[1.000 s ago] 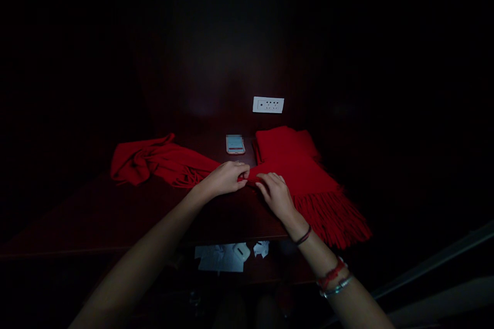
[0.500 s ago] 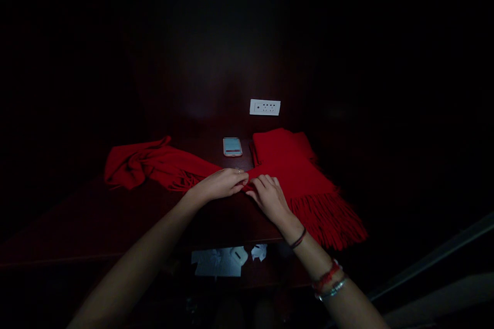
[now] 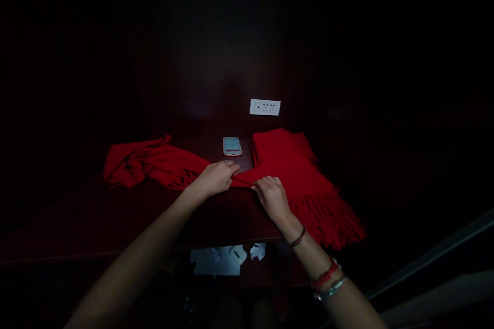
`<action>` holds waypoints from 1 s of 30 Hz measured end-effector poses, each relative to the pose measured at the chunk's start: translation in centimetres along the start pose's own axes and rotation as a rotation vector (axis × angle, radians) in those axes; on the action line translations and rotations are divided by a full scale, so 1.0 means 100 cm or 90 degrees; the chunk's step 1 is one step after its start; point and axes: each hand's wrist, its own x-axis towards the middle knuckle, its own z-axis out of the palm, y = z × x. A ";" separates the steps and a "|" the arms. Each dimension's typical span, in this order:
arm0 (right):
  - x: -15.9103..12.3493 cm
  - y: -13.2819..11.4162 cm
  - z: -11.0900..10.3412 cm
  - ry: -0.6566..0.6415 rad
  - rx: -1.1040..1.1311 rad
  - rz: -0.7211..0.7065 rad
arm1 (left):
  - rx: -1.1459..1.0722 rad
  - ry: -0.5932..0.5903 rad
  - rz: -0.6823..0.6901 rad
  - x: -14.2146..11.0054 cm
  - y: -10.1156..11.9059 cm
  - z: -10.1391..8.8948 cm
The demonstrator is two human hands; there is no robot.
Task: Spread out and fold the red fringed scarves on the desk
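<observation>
- Drawn apart since the earlier frame: my left hand (image 3: 216, 177) has shifted left, away from my right hand (image 3: 273, 198), baring a strip of red fringed scarf (image 3: 283, 164) between them.
- Below the tabletop's front edge, a lower shelf (image 3: 270, 278) carries paper sheets (image 3: 219, 263), a small pale object I can't identify, and a crumpled paper (image 3: 258, 251); I'd keep my forearms high enough to miss that edge.
- On the dark tabletop (image 3: 146, 226), bare surface in front of the strip gives my wrists room; my right forearm, with its bracelets (image 3: 328, 276), passes close beside the long fringe, which could snag.
- My right hand pinches the strip's near edge between thumb and fingertips; my left pinches the cloth too, thumb against curled fingers. Light, even tension should keep the strip flat; a hard pull could drag the folded part askew.
- Left of my hands the scarf lies bunched, with fringe close to my left wrist; right of them it is folded and layered. I'd smooth twists outward from the strip.
- Beyond the strip, the phone (image 3: 232, 146) lies near the folded part, so reaching or sweeping that way needs care.
- Farthest, the wall socket (image 3: 265, 107) sits above the tabletop, well apart from my fingers.
</observation>
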 end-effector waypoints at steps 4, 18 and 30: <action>0.001 0.001 -0.001 0.002 0.025 0.020 | -0.001 -0.014 -0.020 -0.003 -0.005 0.004; 0.021 -0.029 0.000 -0.094 0.008 0.067 | -0.273 0.121 0.116 -0.024 -0.020 0.032; 0.014 -0.017 0.018 -0.011 0.152 0.049 | -0.144 0.044 0.148 -0.034 -0.042 0.024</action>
